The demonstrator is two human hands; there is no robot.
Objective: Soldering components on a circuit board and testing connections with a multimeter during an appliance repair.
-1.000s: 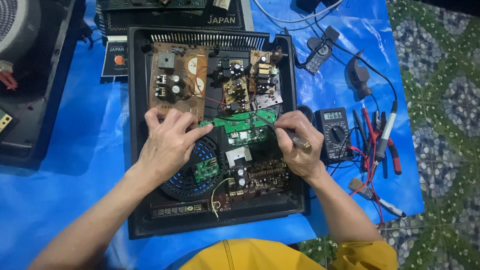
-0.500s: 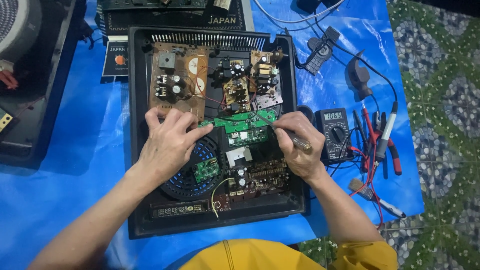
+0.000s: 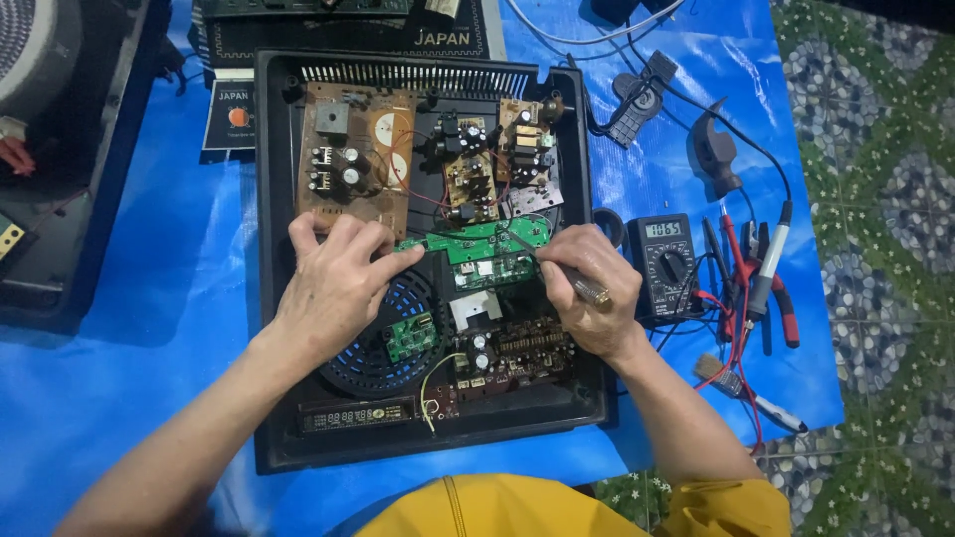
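Blue tarp covering floor, patterned tiles showing at right edge; open black appliance casing lying on tarp, circuit boards filling it

Left hand resting fingers loosely curled on brown board edge, fingertip touching green circuit board left end, gripping nothing

Right hand closing fingers around screwdriver, tip lying on green board

Multimeter sitting just beside right hand, crowding it; pliers, brush, probe leads lying further right; open tarp lying left of casing
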